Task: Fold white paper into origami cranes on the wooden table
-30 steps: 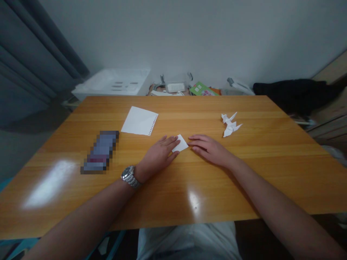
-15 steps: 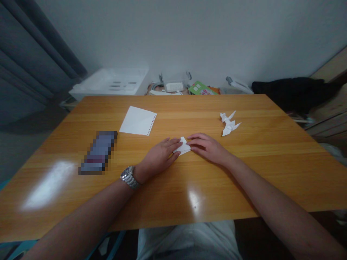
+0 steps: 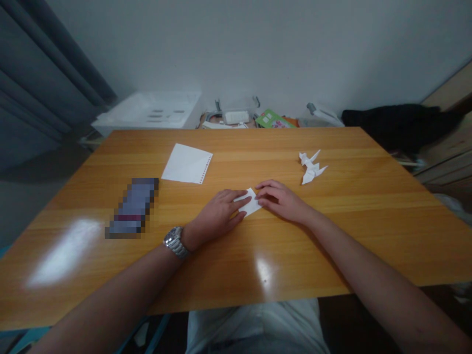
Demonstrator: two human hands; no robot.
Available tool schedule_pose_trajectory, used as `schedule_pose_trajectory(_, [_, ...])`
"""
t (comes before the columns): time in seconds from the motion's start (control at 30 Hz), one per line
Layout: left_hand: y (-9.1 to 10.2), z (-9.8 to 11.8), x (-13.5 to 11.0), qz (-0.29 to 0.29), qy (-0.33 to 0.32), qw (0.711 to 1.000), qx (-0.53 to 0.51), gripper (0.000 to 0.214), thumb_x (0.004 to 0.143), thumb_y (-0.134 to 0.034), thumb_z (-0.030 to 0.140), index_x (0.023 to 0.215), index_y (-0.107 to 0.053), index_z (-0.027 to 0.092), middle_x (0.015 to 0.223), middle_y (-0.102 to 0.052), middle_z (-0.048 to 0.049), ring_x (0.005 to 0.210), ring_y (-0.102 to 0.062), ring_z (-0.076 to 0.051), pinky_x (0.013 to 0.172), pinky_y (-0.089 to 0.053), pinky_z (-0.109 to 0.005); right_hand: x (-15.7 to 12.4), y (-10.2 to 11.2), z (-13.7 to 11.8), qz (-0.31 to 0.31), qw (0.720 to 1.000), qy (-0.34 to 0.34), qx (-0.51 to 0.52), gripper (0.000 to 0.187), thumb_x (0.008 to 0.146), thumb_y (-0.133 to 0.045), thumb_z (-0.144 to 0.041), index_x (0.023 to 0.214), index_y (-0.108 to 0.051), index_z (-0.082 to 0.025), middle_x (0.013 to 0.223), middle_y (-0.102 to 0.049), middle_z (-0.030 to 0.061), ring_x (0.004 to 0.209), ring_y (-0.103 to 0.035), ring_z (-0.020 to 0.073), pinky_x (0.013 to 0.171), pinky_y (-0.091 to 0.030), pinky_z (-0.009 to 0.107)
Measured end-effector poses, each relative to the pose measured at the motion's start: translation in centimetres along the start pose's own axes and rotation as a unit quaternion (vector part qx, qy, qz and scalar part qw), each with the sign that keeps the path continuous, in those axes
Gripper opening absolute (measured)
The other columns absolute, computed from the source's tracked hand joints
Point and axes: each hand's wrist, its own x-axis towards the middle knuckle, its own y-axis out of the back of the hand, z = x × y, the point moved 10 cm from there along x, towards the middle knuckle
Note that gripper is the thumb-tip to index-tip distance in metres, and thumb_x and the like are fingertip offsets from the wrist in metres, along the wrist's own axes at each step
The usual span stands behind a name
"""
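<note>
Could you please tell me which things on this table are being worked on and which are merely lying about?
In hand:
- small folded paper, pressed flat by left hand and right hand

Lying about:
- perforated white sheet
- finished paper crane
- blurred dark object
- clutter behind the table

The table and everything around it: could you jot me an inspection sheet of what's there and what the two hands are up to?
Surface: glossy wooden table, with light glare patches.
Job's things: small folded white paper lying flat between both hands.
Clutter: perforated white sheet at the far left; finished paper crane at the far right; a blurred-out oblong item on the left.
Hands: left hand, wristwatch on its wrist, fingers flat on the paper; right hand, fingertips on the paper's right edge.
Cables: nothing seen clearly.
Surroundings: white tray, green booklet, dark cloth, grey curtain.
</note>
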Motion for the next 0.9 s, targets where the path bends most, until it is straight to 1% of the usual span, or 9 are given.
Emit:
schedule_pose_trajectory(0.1, [0.1, -0.1, 0.0, 0.016, 0.008, 1.0, -0.017, 0.043, 0.099, -0.059, 0.034, 0.141, -0.057, 0.021, 0.142, -0.06, -0.0109, 0.126, -0.058, -0.027, 0.111, -0.046, -0.048, 0.0, -0.1, 0.2, -0.001, 1.0, -0.001, 0.007, 0.01, 0.097, -0.062, -0.027, 0.102, -0.07, -0.022, 0.12, -0.064, 0.0107, 0.113, -0.062, 0.0235, 0.101, -0.05, 0.045])
schedule_pose_trajectory(0.23, [0.1, -0.2, 0.1, 0.031, 0.016, 0.999, -0.021, 0.041, 0.095, -0.068, 0.037, 0.13, -0.063, 0.019, 0.137, -0.065, -0.0112, 0.119, -0.062, -0.028, 0.106, -0.049, -0.048, 0.0, -0.1, 0.4, -0.002, 1.0, -0.003, 0.012, 0.011, 0.098, -0.061, -0.03, 0.101, -0.068, -0.022, 0.119, -0.064, 0.0107, 0.112, -0.062, 0.0244, 0.1, -0.05, 0.046])
schedule_pose_trajectory(0.3, [0.1, -0.1, 0.2, 0.032, 0.011, 0.999, -0.022, 0.038, 0.094, -0.068, 0.038, 0.126, -0.065, 0.018, 0.135, -0.066, -0.0113, 0.117, -0.064, -0.028, 0.106, -0.049, -0.048, 0.0, -0.1, 0.4, -0.004, 1.0, -0.006, 0.008, 0.011, 0.098, -0.06, -0.03, 0.1, -0.068, -0.022, 0.118, -0.064, 0.0111, 0.112, -0.061, 0.0249, 0.1, -0.05, 0.047])
schedule_pose_trajectory(0.37, [0.2, 0.0, 0.2, 0.033, 0.001, 0.999, -0.026, 0.035, 0.096, -0.066, 0.04, 0.124, -0.067, 0.019, 0.136, -0.066, -0.0107, 0.119, -0.065, -0.027, 0.109, -0.047, -0.048, 0.0, -0.1, 0.4, -0.01, 1.0, -0.012, 0.001, 0.011, 0.099, -0.059, -0.03, 0.1, -0.067, -0.022, 0.119, -0.063, 0.0111, 0.112, -0.061, 0.0251, 0.1, -0.05, 0.047])
schedule_pose_trajectory(0.43, [0.3, 0.0, 0.2, 0.025, -0.012, 0.999, -0.028, 0.032, 0.098, -0.062, 0.041, 0.122, -0.069, 0.02, 0.138, -0.065, -0.0103, 0.121, -0.065, -0.027, 0.112, -0.045, -0.048, -0.1, -0.2, 0.5, -0.015, 1.0, -0.018, -0.005, 0.011, 0.099, -0.059, -0.03, 0.099, -0.067, -0.023, 0.119, -0.063, 0.0107, 0.112, -0.061, 0.0248, 0.101, -0.05, 0.046])
schedule_pose_trajectory(0.5, [0.3, 0.1, 0.0, 0.01, -0.026, 0.999, -0.026, 0.03, 0.101, -0.057, 0.038, 0.121, -0.07, 0.021, 0.141, -0.063, -0.0104, 0.123, -0.064, -0.026, 0.111, -0.046, -0.047, -0.1, -0.2, 0.6, -0.019, 1.0, -0.021, -0.007, 0.011, 0.099, -0.058, -0.031, 0.099, -0.067, -0.023, 0.119, -0.062, 0.0103, 0.112, -0.06, 0.0246, 0.101, -0.05, 0.046])
schedule_pose_trajectory(0.6, [0.3, 0.2, -0.2, -0.015, -0.044, 0.999, -0.021, 0.031, 0.103, -0.052, 0.032, 0.127, -0.069, 0.021, 0.146, -0.059, -0.0112, 0.127, -0.061, -0.027, 0.109, -0.048, -0.046, -0.1, -0.1, 0.5, -0.019, 1.0, -0.021, -0.006, 0.012, 0.099, -0.058, -0.031, 0.098, -0.067, -0.023, 0.119, -0.062, 0.0106, 0.112, -0.06, 0.0247, 0.101, -0.05, 0.045])
schedule_pose_trajectory(0.7, [0.4, 0.4, -0.3, -0.035, -0.053, 0.998, -0.026, 0.034, 0.102, -0.052, 0.03, 0.133, -0.066, 0.022, 0.147, -0.057, -0.0113, 0.132, -0.058, -0.027, 0.112, -0.047, -0.047, 0.0, -0.1, 0.5, -0.021, 0.999, -0.025, -0.005, 0.013, 0.1, -0.057, -0.031, 0.097, -0.066, -0.022, 0.118, -0.062, 0.011, 0.112, -0.06, 0.0248, 0.101, -0.049, 0.046])
schedule_pose_trajectory(0.9, [0.6, 1.0, -0.6, -0.073, -0.087, 0.992, -0.058, 0.032, 0.103, -0.053, 0.035, 0.129, -0.069, 0.024, 0.153, -0.052, -0.0108, 0.14, -0.051, -0.027, 0.119, -0.04, -0.049, -0.1, -0.1, 0.4, -0.026, 0.999, -0.025, -0.01, 0.011, 0.099, -0.058, -0.029, 0.097, -0.066, -0.021, 0.12, -0.061, 0.0109, 0.113, -0.059, 0.0245, 0.102, -0.048, 0.046])
